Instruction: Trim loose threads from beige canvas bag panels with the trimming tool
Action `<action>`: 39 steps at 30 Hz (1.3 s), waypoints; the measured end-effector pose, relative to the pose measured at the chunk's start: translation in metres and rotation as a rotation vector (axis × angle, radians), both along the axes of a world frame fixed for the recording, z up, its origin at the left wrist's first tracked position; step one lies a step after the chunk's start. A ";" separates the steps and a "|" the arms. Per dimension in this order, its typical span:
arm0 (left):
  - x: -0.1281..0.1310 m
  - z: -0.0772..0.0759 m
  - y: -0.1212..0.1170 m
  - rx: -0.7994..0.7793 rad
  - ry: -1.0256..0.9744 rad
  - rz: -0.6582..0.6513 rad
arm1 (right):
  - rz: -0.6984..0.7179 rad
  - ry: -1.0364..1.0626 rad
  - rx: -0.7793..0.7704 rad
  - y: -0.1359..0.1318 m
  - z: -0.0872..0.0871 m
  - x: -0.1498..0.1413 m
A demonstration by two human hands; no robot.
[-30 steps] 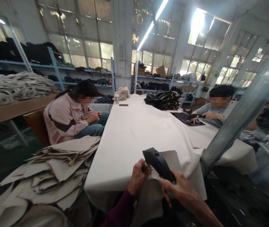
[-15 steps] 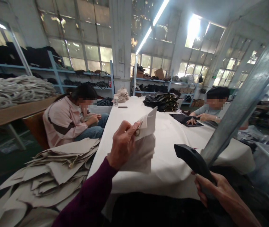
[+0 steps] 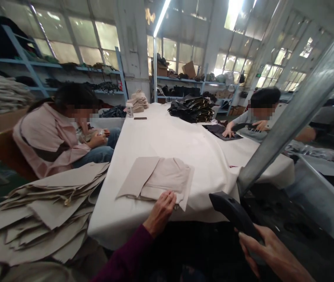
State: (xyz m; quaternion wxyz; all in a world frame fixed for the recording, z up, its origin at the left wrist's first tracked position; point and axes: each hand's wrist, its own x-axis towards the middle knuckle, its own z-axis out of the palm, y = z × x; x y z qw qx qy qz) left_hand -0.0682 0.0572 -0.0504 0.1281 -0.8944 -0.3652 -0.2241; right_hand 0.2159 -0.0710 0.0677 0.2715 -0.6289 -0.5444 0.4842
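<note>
A flat beige fabric piece (image 3: 167,176), folded over on its left side, lies on the white-covered table (image 3: 161,137) near its front edge. My left hand (image 3: 161,209) is closed on the near edge of that piece, fingers on top and thumb hidden. A small metal ring (image 3: 176,206) shows at the edge beside my fingertips. In my right hand (image 3: 268,248) is a black curved hand tool (image 3: 228,209) with a blunt, squared end, held above the floor just off the table's front right. The tool is apart from the fabric.
Beige fabric pieces (image 3: 49,203) are heaped at my left. A slanted metal post (image 3: 272,152) rises at the right, beside a pale bin (image 3: 325,196). One co-worker (image 3: 46,133) sits left; another (image 3: 261,113) works across the table. Black pieces (image 3: 192,109) are stacked farther back.
The beige piece, held up in my left hand before, now lies on the table. My left hand has moved down. The tool remains in my right hand. My view has shifted.
</note>
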 end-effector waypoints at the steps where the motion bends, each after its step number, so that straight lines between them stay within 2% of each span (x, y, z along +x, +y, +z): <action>1: -0.002 -0.004 -0.001 0.006 -0.032 -0.014 | 0.012 0.011 -0.015 0.000 -0.002 -0.003; 9: -0.008 -0.019 -0.003 0.210 -0.290 -0.026 | 0.178 0.013 -0.078 0.011 -0.014 -0.030; 19: -0.014 -0.028 0.000 0.135 -0.389 -0.086 | 0.259 0.041 -0.099 0.055 -0.018 -0.059; 25: -0.013 -0.029 0.000 0.113 -0.410 -0.090 | 0.179 -0.010 -0.069 0.086 -0.003 -0.065; 30: -0.012 -0.030 -0.002 0.090 -0.429 -0.070 | 0.165 -0.029 -0.056 0.074 0.009 -0.048; 35: -0.013 -0.027 -0.003 0.065 -0.423 -0.058 | 0.239 0.002 -0.119 0.058 -0.009 -0.051; 39: -0.011 -0.025 -0.004 0.038 -0.398 -0.041 | 0.244 0.006 -0.103 0.078 -0.020 -0.068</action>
